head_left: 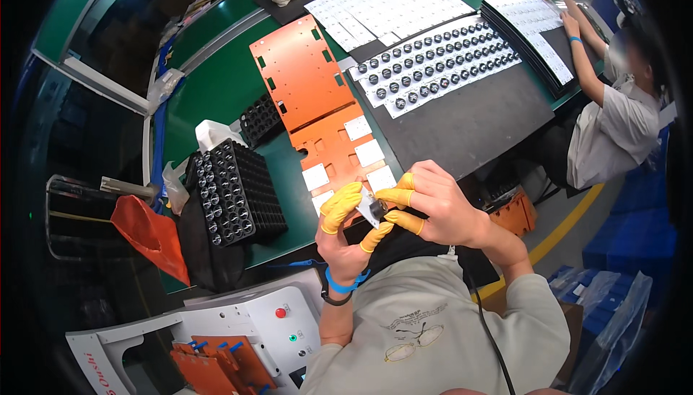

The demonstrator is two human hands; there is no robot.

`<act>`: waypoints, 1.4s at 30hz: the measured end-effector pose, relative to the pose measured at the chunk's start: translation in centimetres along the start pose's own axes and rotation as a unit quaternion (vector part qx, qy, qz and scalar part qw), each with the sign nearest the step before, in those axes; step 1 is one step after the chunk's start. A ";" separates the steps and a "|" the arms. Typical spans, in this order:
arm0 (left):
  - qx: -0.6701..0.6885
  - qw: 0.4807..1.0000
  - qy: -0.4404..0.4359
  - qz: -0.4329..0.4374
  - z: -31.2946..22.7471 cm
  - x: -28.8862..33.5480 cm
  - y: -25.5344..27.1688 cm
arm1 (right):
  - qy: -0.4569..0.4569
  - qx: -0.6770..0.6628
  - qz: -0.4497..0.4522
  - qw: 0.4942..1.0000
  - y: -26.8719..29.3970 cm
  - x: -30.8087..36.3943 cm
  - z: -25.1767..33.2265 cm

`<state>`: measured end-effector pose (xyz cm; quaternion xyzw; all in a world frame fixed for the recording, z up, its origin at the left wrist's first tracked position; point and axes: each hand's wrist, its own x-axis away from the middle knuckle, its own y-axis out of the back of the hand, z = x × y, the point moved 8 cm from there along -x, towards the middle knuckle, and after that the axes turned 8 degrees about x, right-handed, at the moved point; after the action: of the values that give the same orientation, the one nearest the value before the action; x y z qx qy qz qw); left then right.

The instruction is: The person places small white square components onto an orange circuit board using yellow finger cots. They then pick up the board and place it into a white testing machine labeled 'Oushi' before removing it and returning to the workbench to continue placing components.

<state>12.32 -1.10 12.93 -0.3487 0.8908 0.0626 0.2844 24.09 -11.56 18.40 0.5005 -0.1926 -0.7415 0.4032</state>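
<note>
My left hand [341, 240], in yellow finger cots, pinches a small white square board [366, 206] by its edges. With thumb and fingers, my right hand [446, 209] grips a small black round part [378, 209] against the face of that board; whether the two are joined I cannot tell. Both hands are above the near end of an orange hinged fixture [299, 77], which lies unfolded on the bench. Several white square boards [369, 152] sit in the recesses of its near half.
Stacked black trays [229, 196] of round black parts stand left of the fixture. White sheets with rows of black parts [433, 70] lie on a dark mat [469, 128]. A co-worker [613, 106] handles white sheets at right. A machine with a red button [281, 313] stands near-left.
</note>
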 end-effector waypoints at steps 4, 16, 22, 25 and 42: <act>-0.069 0.997 -0.007 0.023 -0.4 -0.4 0.0 | 0.008 -0.016 0.011 1.000 -0.1 -0.1 -0.3; -0.069 0.996 -0.001 0.051 0.0 -0.6 -0.2 | 0.045 -0.029 0.012 0.999 -0.2 -0.2 -0.9; -0.026 0.998 0.043 0.042 0.4 -0.6 -0.3 | 0.043 -0.045 0.011 0.998 -0.2 -0.1 -0.9; -0.055 0.997 0.020 0.057 0.5 -0.5 -0.2 | 0.033 -0.018 0.031 0.999 -0.4 -0.1 -1.0; -0.028 0.996 0.061 0.059 0.4 -0.8 0.2 | 0.013 -0.054 0.077 0.995 -1.0 -0.5 -1.4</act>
<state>12.82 -0.32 13.06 -0.3067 0.9234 0.0826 0.2154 24.98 -10.44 17.40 0.4712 -0.1847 -0.7109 0.4884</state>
